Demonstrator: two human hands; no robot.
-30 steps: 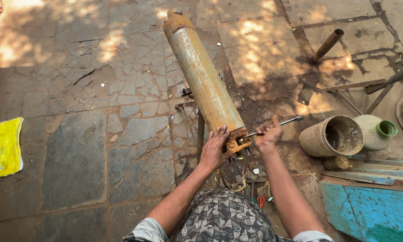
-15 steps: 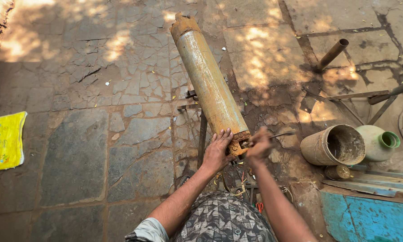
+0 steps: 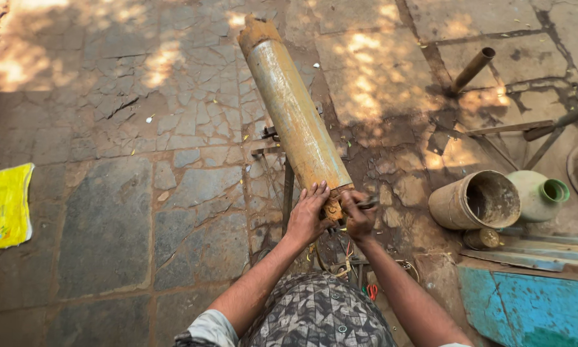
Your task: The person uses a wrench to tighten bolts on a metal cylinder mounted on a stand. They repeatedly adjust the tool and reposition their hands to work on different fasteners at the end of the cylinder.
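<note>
Both hands work at the near end of a long, rusty yellowish metal cylinder (image 3: 295, 115). My left hand (image 3: 308, 215) lies open-fingered against it. My right hand (image 3: 358, 215) is closed around a thin metal tool (image 3: 368, 203).

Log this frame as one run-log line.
left hand: on near end of rusty cylinder | right hand: gripping thin metal tool at that end | open tin at right

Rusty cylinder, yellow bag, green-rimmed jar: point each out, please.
Rusty cylinder (image 3: 295, 115), head view, middle of its long body.
Yellow bag (image 3: 4, 207), head view, centre of its flat face.
Green-rimmed jar (image 3: 534, 196), head view, on its pale side below the rim.
</note>
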